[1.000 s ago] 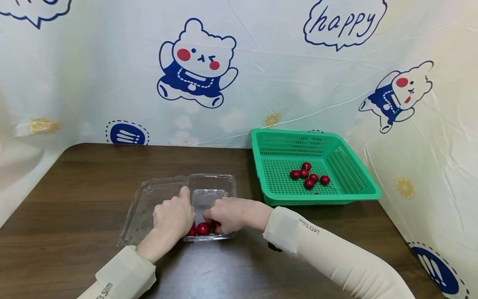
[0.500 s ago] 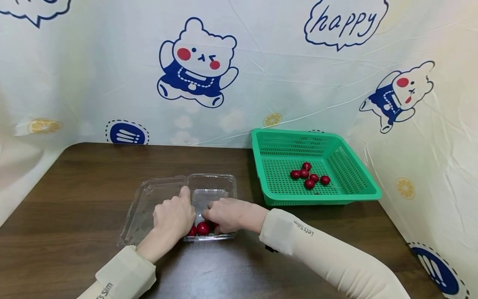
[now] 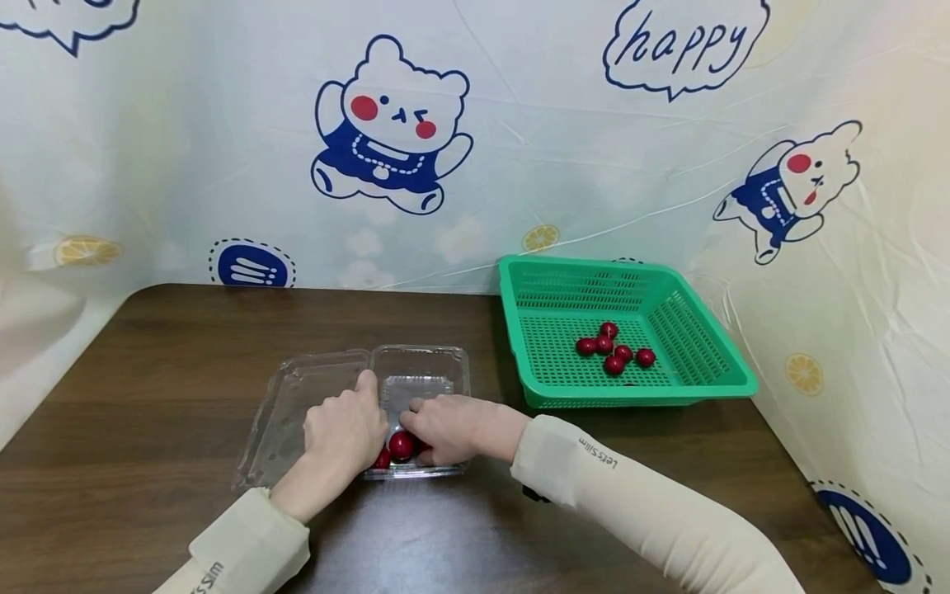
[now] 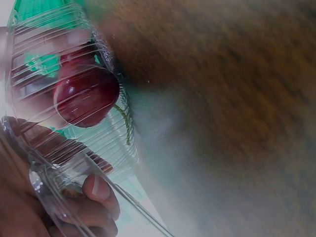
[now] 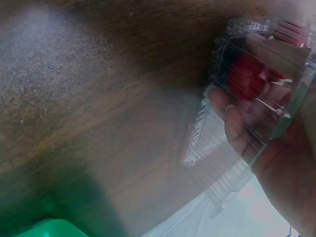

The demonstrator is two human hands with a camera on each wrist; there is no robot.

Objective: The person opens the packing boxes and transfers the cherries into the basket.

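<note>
A clear plastic clamshell box (image 3: 419, 363) lies with its lid (image 3: 315, 388) folded out to the left. My left hand (image 3: 345, 429) grips the box at the hinge side; in the left wrist view its curled fingers (image 4: 101, 197) hold the rim. Reaching into the box from the right, my right hand (image 3: 456, 429) has its fingers curled about a cherry (image 5: 247, 76), mostly covered in the head view. Another red cherry (image 3: 402, 445) sits between the hands, touching or very near my right fingers. Further left, a cherry (image 3: 382, 459) shows partly beneath my left hand.
A green plastic basket (image 3: 638, 392) stands at the back right, beyond my right forearm. Several cherries (image 3: 613, 365) lie on its floor. The dark wooden table (image 3: 185, 396) meets a printed curtain (image 3: 519, 165) at the back and right.
My right hand has shifted slightly left within the box. The cherry between the hands has moved a little away from the box's front edge. The left hand stays where it was.
</note>
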